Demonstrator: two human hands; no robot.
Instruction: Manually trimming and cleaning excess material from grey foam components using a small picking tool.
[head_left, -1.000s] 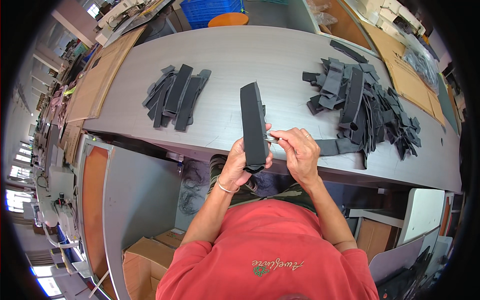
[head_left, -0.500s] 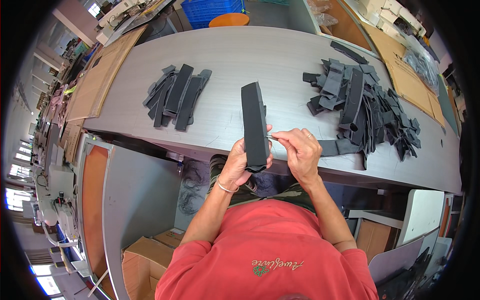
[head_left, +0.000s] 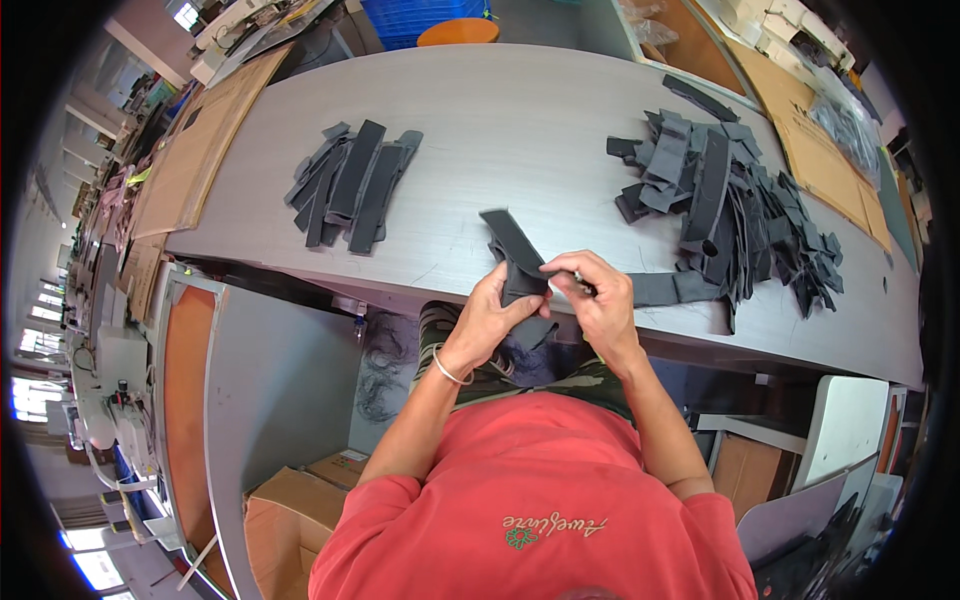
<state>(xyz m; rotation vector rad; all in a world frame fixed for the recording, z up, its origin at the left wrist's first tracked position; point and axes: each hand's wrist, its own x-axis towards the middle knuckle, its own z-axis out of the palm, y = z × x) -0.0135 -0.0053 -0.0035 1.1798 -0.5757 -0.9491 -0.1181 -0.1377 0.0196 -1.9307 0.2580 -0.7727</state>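
A dark grey foam strip (head_left: 515,262) is held up just over the near edge of the tabletop (head_left: 520,130), tilted so its upper end leans toward the far left and its lower end hangs down past the edge toward the person's lap. The left hand (head_left: 490,312) is closed around the lower half of the strip, thumb on its face and fingers wrapped behind. The right hand (head_left: 598,300) is pinched together at the strip's right side, fingertips touching the edge of it about midway up; something small and thin seems to sit between those fingers, but I cannot tell what it is. A thin bracelet (head_left: 447,367) circles the left wrist. Just right of the right hand a long grey strip (head_left: 675,289) lies flat along the near edge, running into the big heap of dark strips (head_left: 730,210) that covers the right part of the tabletop. Well apart, toward the far left, a smaller, neater bundle of strips (head_left: 350,182) lies fanned out. Brown cardboard sheets (head_left: 200,150) rest on the left end of the tabletop, and more cardboard (head_left: 810,130) lies at the far right corner. Below the left end stands a grey cabinet (head_left: 270,400) with a cardboard box (head_left: 290,510) beside it on the floor. The person wears a red shirt (head_left: 540,500).
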